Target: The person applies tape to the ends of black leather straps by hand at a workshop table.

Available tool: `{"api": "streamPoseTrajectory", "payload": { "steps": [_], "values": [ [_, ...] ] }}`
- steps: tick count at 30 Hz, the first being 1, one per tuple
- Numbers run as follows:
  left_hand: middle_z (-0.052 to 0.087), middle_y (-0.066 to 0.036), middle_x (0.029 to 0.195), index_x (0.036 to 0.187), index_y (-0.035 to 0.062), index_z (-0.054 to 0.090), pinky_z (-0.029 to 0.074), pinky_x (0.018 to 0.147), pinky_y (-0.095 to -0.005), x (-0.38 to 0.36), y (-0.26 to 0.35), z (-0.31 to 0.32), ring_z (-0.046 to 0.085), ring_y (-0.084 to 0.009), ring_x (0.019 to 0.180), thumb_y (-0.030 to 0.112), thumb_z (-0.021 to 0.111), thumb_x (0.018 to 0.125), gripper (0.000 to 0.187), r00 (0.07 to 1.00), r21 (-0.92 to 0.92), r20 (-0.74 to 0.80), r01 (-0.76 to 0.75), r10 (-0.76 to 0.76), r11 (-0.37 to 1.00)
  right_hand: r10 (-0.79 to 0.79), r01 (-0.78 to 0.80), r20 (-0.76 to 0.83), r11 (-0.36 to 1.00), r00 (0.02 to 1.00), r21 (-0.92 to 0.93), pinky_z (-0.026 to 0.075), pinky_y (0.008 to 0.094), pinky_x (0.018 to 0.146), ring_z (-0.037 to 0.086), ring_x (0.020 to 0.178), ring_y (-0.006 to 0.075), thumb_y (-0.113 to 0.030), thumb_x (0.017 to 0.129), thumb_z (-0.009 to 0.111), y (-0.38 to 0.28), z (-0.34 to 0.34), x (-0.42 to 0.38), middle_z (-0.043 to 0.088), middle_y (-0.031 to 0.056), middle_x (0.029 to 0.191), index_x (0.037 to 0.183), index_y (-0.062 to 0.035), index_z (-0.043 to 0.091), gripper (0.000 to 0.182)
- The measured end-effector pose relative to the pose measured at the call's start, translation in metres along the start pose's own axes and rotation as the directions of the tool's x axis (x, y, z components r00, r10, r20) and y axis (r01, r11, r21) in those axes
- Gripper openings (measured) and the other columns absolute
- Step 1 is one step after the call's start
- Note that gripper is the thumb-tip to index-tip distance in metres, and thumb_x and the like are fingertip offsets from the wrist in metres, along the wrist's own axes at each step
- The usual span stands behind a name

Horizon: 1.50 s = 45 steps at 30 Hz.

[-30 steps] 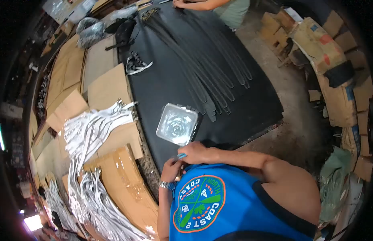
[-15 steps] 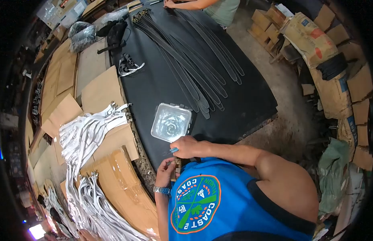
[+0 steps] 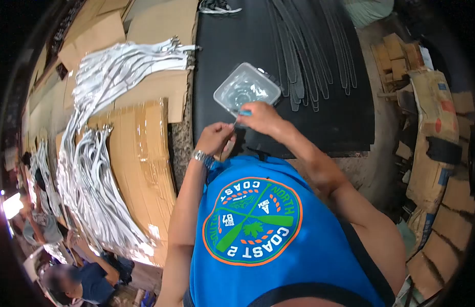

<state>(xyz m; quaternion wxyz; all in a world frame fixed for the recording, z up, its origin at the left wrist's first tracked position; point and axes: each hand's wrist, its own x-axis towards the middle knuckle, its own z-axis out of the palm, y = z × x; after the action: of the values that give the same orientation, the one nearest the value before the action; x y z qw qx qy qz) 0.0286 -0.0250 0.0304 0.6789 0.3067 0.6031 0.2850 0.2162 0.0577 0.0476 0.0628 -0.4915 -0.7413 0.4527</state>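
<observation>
My right hand [image 3: 260, 118] is closed around a small blue-handled tool [image 3: 245, 113] with a thin metal shaft pointing toward my left hand. My left hand [image 3: 217, 139] is closed, its fingertips pinched near the tool's tip. A small tan or brassy piece shows below those fingers, too blurred to name. Just beyond my right hand, a clear plastic container [image 3: 219, 95] sits on the black table surface [image 3: 217, 41]. To its right lie long black stitched straps [image 3: 319, 56], their rounded ends toward me.
White straps with metal ends [image 3: 127, 64] lie on cardboard [image 3: 160, 25] at the left, with more white straps [image 3: 94, 179] lower down. A co-worker [image 3: 91, 279] is at the lower left. Stacked sacks [image 3: 434, 133] and cardboard boxes [image 3: 393, 56] stand along the right.
The view has tilted down and turned, so the table things sit higher and the far person's arms have left the frame. My hands have moved away from my body, and the tool's tip now meets my left fingertips.
</observation>
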Motion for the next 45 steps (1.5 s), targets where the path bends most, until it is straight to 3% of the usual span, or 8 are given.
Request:
{"api": "streamPoseTrajectory", "payload": {
  "steps": [3, 6, 16, 19, 22, 31, 37, 45],
  "values": [
    [0.064, -0.001, 0.071, 0.089, 0.0053, 0.063, 0.04, 0.044, -0.021, 0.019, -0.005, -0.007, 0.052, -0.007, 0.053, 0.028, 0.061, 0.094, 0.023, 1.0, -0.016, 0.024, 0.009, -0.009, 1.0, -0.042, 0.044, -0.275, 0.999, 0.961, 0.0, 0.05, 0.0429, 0.08, 0.066, 0.091, 0.034, -0.036, 0.079, 0.068, 0.026, -0.003, 0.01, 0.069, 0.0181, 0.094, 0.103, -0.0089, 0.069, 0.036],
    [0.063, -0.001, 0.072, 0.09, 0.0056, 0.063, 0.04, 0.045, -0.0206, 0.029, -0.005, -0.013, 0.052, -0.007, 0.055, 0.028, 0.06, 0.095, 0.023, 0.999, -0.008, 0.045, 0.029, -0.028, 1.0, 0.038, -0.032, -0.222, 0.999, 0.974, 0.032, 0.049, 0.0353, 0.075, 0.067, 0.085, 0.0257, -0.029, 0.08, 0.069, 0.021, -0.025, 0.01, 0.07, 0.0147, 0.088, 0.099, -0.0067, 0.07, 0.029],
    [0.063, -0.001, 0.073, 0.088, 0.0067, 0.061, 0.041, 0.047, -0.0202, 0.035, -0.004, -0.015, 0.054, -0.0065, 0.06, 0.028, 0.063, 0.093, 0.022, 0.986, 0.055, 0.12, 0.107, -0.113, 0.993, 0.021, -0.035, -0.129, 0.994, 0.991, -0.106, 0.048, 0.0375, 0.074, 0.066, 0.084, 0.03, -0.03, 0.079, 0.069, 0.012, -0.014, 0.009, 0.069, 0.0141, 0.087, 0.095, -0.0081, 0.069, 0.027],
    [0.063, -0.001, 0.072, 0.088, 0.0071, 0.061, 0.041, 0.048, -0.0204, 0.037, -0.003, -0.016, 0.055, -0.0065, 0.061, 0.028, 0.063, 0.092, 0.021, 0.983, 0.114, 0.113, 0.129, -0.141, 0.985, 0.016, -0.024, -0.064, 0.992, 0.998, -0.126, 0.048, 0.0447, 0.076, 0.064, 0.09, 0.036, -0.033, 0.08, 0.067, 0.016, -0.011, 0.013, 0.068, 0.0172, 0.092, 0.096, -0.0088, 0.067, 0.029],
    [0.063, -0.001, 0.071, 0.088, 0.0073, 0.062, 0.041, 0.048, -0.0207, 0.034, 0.0, -0.016, 0.056, -0.0067, 0.062, 0.028, 0.063, 0.092, 0.021, 0.982, 0.131, 0.116, 0.135, -0.151, 0.982, 0.013, -0.017, -0.03, 0.99, 0.999, -0.142, 0.048, 0.0462, 0.075, 0.064, 0.09, 0.0365, -0.033, 0.08, 0.068, 0.012, -0.009, 0.014, 0.067, 0.017, 0.091, 0.094, -0.0085, 0.066, 0.028],
    [0.063, 0.0, 0.073, 0.09, 0.0075, 0.063, 0.041, 0.048, -0.0202, 0.042, -0.011, -0.018, 0.057, -0.0065, 0.064, 0.027, 0.063, 0.092, 0.02, 0.979, 0.102, 0.146, 0.126, -0.14, 0.987, -0.049, 0.022, -0.092, 0.962, 0.995, -0.272, 0.048, 0.0461, 0.073, 0.064, 0.085, 0.0377, -0.034, 0.079, 0.069, 0.009, 0.005, 0.019, 0.067, 0.0158, 0.084, 0.09, -0.008, 0.064, 0.029],
    [0.064, 0.002, 0.078, 0.091, 0.0087, 0.063, 0.04, 0.048, -0.0193, 0.037, -0.005, -0.021, 0.057, -0.0054, 0.066, 0.028, 0.062, 0.092, 0.019, 0.977, 0.088, 0.173, 0.114, -0.128, 0.99, -0.076, 0.041, -0.137, 0.969, 0.988, -0.245, 0.048, 0.0473, 0.074, 0.064, 0.086, 0.0383, -0.036, 0.08, 0.068, 0.01, 0.004, 0.022, 0.067, 0.0165, 0.085, 0.092, -0.008, 0.064, 0.031],
    [0.064, 0.002, 0.076, 0.094, 0.0086, 0.062, 0.04, 0.049, -0.0196, 0.035, 0.002, -0.017, 0.056, -0.0047, 0.065, 0.029, 0.062, 0.092, 0.02, 0.978, 0.105, 0.154, 0.126, -0.141, 0.987, -0.081, 0.052, -0.092, 0.958, 0.992, -0.281, 0.048, 0.0473, 0.075, 0.064, 0.087, 0.0379, -0.036, 0.08, 0.068, 0.009, 0.003, 0.022, 0.067, 0.0164, 0.085, 0.092, -0.0075, 0.063, 0.032]
  ]
}}
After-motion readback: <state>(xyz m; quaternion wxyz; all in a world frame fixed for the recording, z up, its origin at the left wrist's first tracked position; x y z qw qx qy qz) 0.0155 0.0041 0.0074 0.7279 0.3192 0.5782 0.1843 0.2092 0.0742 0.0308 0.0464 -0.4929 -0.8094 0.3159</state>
